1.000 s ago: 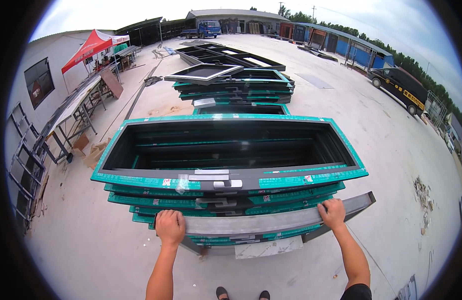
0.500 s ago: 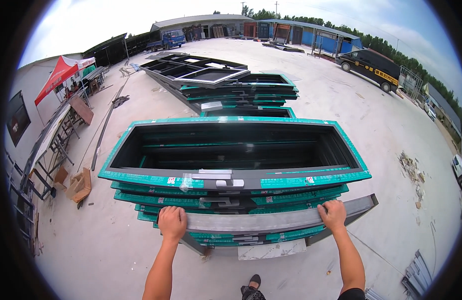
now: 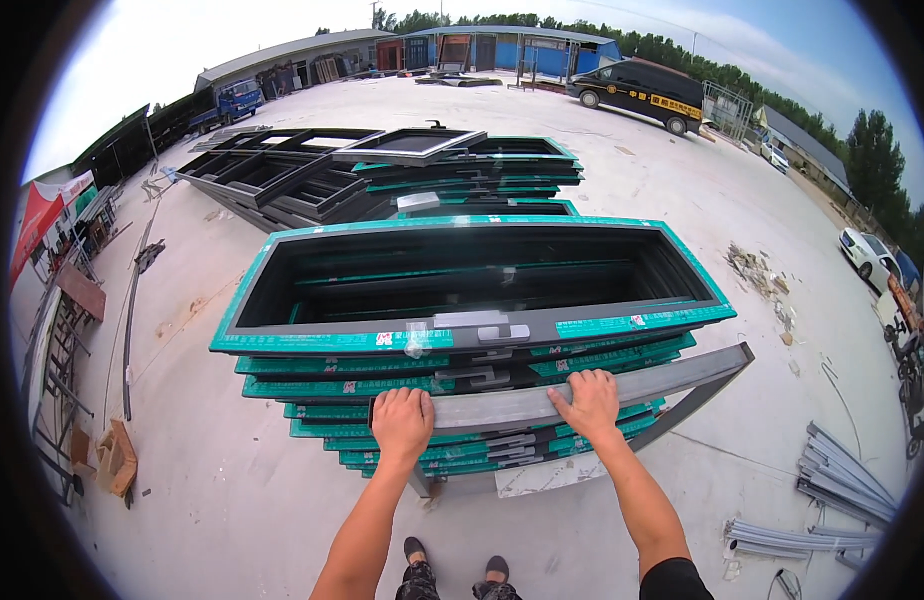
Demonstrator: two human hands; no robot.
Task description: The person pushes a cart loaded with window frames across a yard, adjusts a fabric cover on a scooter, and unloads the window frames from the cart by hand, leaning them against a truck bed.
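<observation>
My left hand (image 3: 402, 423) is closed over the left end of a grey metal frame's top bar (image 3: 492, 408). Farther right, my right hand (image 3: 588, 400) grips the same bar near its middle, thumb on the near side and fingers over the top. The frame leans before a tall stack of dark window frames (image 3: 622, 322) edged in teal protective film. One frame side slopes down from the bar's right end. Light grey handles (image 3: 504, 332) sit at the near edges of the stacked frames.
Behind the stack lie more teal-edged frames (image 3: 527, 147) and large dark frames (image 3: 252, 170). Grey metal profiles (image 3: 847, 470) lie on the ground at right, with rubble (image 3: 757, 270) beyond. A cardboard box (image 3: 117, 455) and workbench stand left. A black van (image 3: 637, 97) is parked far off.
My right hand has shifted left along the bar, closer to my left hand. The view has turned right, and both my feet now show.
</observation>
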